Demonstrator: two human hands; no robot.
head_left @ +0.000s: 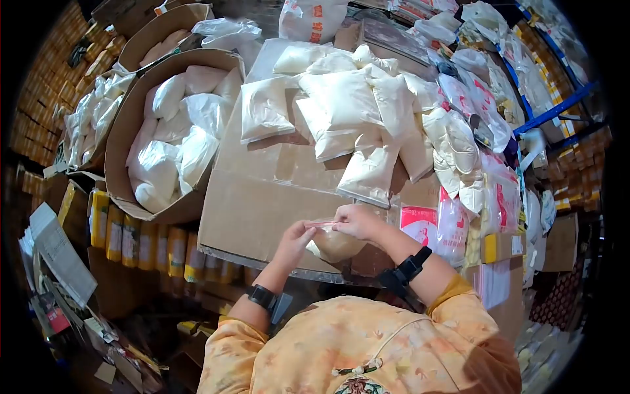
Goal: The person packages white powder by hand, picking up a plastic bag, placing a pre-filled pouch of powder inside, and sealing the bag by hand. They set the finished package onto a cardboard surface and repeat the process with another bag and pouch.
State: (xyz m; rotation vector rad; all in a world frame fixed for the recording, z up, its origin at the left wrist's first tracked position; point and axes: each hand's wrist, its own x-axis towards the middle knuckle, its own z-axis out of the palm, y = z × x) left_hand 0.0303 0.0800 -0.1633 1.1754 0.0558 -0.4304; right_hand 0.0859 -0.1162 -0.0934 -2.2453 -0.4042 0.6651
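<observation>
At the near edge of the cardboard-covered table, a clear bag of pale powder lies between my hands. My left hand pinches the left end of its reddish top strip. The fingers of my right hand are closed on the same strip further right. Just beyond them, a filled powder bag rests at the front of a heap of similar pale bags. One more filled bag sits on the left side of the heap.
Left of the table stands a large carton holding white bags. Pink-printed packets and a small yellow-brown box are on the right. Blue shelving rises at far right. Yellow-wrapped bundles line the lower left.
</observation>
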